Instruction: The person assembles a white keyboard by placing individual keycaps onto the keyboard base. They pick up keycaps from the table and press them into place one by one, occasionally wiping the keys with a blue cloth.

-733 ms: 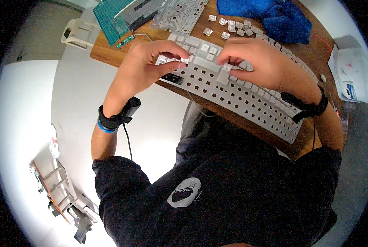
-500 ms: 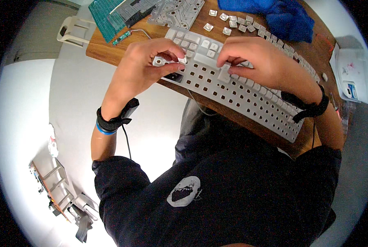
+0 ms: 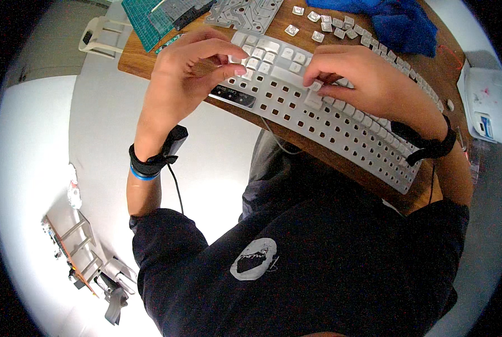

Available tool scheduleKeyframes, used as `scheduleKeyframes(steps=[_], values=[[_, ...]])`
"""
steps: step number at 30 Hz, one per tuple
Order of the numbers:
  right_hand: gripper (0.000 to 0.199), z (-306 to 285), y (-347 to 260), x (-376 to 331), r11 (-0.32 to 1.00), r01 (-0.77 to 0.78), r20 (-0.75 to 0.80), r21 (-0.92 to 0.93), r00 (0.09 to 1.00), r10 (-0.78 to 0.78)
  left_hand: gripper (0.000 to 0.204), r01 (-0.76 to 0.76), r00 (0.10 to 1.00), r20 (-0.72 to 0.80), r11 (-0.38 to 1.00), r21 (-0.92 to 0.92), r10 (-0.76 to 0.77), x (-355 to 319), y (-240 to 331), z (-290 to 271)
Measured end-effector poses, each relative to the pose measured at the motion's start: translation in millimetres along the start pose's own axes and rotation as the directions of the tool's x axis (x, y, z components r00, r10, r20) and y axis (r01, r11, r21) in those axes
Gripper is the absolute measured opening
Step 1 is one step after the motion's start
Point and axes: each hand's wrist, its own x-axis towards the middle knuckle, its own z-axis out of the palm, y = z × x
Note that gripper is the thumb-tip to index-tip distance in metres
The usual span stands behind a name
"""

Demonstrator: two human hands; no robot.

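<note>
— What's on the table (image 3: 136, 63)?
— The keyboard (image 3: 324, 122), lying slantwise
— And the grip?
— Left hand (image 3: 179, 74): thumb and finger parted over keys (image 3: 258, 54), whether gripping one I can't tell; right hand (image 3: 356, 68): finger and thumb pinching a key (image 3: 315, 86) at the keyboard

Wooden table (image 3: 136, 58) | white keyboard (image 3: 310, 115), partly keyed | loose keycaps (image 3: 339, 33) | blue cloth (image 3: 406, 27) | green mat (image 3: 143, 21) | grey circuit sheet (image 3: 244, 14)

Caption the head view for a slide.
Left hand and right hand at a partly filled white keyboard, loose keycaps beyond on the wooden table.
</note>
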Motion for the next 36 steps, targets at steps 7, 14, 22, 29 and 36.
scheduleKeyframes(steps=[7,14,22,29,36], values=[[0.022,-0.2,1.4,-0.5,1.000,0.013,0.007,-0.018,1.000,-0.013,0.026,0.011,1.000,0.021,0.999,0.042,-0.012,0.8,6.0,-5.4],[0.023,-4.5,0.2,-0.4,0.998,0.039,0.067,-0.038,0.997,-0.037,0.027,0.093,0.995,0.030,0.996,0.014,-0.093,-2.6,9.6,-11.2],[0.022,-2.4,-1.2,-1.0,0.998,0.051,0.050,-0.040,0.998,-0.049,0.031,0.037,0.996,0.078,0.999,-0.010,-0.036,-5.2,2.9,-7.1],[0.022,-2.8,-2.3,0.6,0.998,0.051,0.066,-0.032,0.997,-0.049,0.029,-0.174,0.970,0.185,0.982,0.070,0.159,6.0,2.9,11.0],[0.023,2.4,-1.4,-1.0,0.999,0.046,0.038,-0.010,0.998,-0.046,0.035,-0.143,0.961,0.250,0.985,0.095,0.116,8.6,3.1,11.8]])
